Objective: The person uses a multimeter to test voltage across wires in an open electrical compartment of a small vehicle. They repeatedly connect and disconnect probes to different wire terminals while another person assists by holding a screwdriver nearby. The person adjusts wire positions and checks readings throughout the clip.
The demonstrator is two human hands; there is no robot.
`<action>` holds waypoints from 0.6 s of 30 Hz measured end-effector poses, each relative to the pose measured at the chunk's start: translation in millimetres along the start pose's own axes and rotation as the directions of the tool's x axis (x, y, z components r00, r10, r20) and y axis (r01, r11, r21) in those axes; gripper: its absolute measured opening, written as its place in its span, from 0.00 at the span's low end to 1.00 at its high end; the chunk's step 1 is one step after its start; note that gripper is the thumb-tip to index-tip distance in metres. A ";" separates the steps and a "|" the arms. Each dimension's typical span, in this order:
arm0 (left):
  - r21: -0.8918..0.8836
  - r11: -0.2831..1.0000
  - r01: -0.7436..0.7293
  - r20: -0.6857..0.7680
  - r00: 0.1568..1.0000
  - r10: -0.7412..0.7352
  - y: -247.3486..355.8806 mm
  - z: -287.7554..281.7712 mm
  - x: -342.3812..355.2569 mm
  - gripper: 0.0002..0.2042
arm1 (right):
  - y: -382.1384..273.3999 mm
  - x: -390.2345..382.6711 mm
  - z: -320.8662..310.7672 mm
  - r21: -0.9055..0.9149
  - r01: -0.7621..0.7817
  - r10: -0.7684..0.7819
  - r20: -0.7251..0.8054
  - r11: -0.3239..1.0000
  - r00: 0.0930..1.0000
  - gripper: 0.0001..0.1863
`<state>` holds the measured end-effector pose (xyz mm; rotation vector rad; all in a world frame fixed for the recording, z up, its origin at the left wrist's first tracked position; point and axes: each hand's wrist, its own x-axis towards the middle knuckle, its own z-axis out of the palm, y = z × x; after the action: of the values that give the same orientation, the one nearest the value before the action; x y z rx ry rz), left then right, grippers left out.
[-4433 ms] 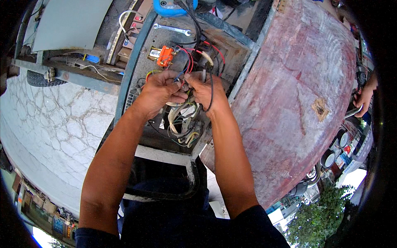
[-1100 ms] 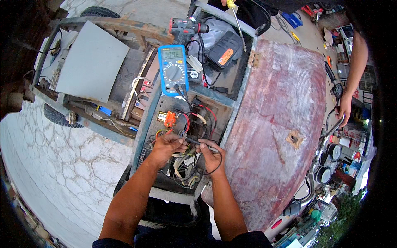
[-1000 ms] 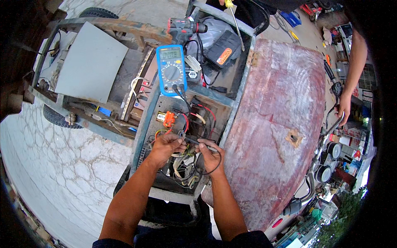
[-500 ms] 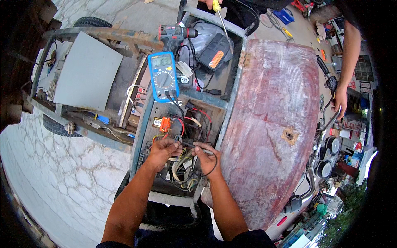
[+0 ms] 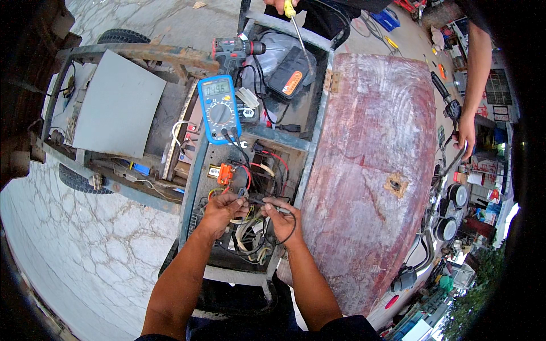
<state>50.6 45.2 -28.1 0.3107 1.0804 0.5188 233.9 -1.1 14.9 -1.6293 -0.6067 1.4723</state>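
Note:
Over the wiring compartment of a metal frame, both my hands are closed and close together. Between the thumb and fingers of my right hand (image 5: 282, 221) is a black test probe (image 5: 287, 212), its cable looping down beside the wrist. My left hand (image 5: 222, 213) pinches a small grey connector (image 5: 242, 192) at the end of some wires; its exact shape is partly hidden by the fingers. Beyond them a blue multimeter (image 5: 219, 111) lies face up, its display lit and black leads plugged into its lower end. An orange terminal block (image 5: 226, 174) sits just past my left hand, and bundled wires (image 5: 250, 238) lie below my fingers.
A cordless drill (image 5: 230, 54) and a black case (image 5: 291, 74) lie in the far compartment. There another person's hand (image 5: 277, 4) holds a yellow-handled screwdriver (image 5: 298, 31). A worn reddish panel (image 5: 364, 170) stands right; another arm (image 5: 476, 85) reaches to the handlebar (image 5: 449, 102).
The multimeter's display shows a different reading. The whole view has shifted slightly; my hands keep nearly the same grip and place.

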 end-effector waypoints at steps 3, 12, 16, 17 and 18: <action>0.001 1.000 0.008 -0.010 1.000 -0.008 1.4 1.3 -0.6 0.07 | 1.6 0.3 0.3 0.009 0.012 -0.012 -0.006 1.000 1.000 0.13; 0.010 1.000 0.000 -0.002 1.000 0.000 3.3 2.2 -2.2 0.07 | -0.4 0.2 0.4 -0.002 -0.019 0.019 -0.009 1.000 1.000 0.13; 0.018 1.000 -0.013 -0.013 1.000 0.013 3.2 2.0 -2.7 0.07 | 0.5 -0.2 0.0 -0.005 -0.017 0.017 -0.002 1.000 1.000 0.13; 0.024 1.000 -0.007 -0.023 1.000 0.008 4.1 2.7 -2.5 0.07 | -2.0 0.2 0.8 -0.014 -0.010 0.010 -0.004 1.000 1.000 0.13; 0.029 1.000 -0.002 -0.033 0.999 0.003 4.6 3.3 -2.9 0.06 | -2.8 -0.2 1.3 -0.022 -0.003 0.003 -0.005 1.000 1.000 0.14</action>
<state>51.3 47.5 -22.2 0.3294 1.1209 0.5125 233.1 0.6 17.3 -1.6511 -0.6199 1.4682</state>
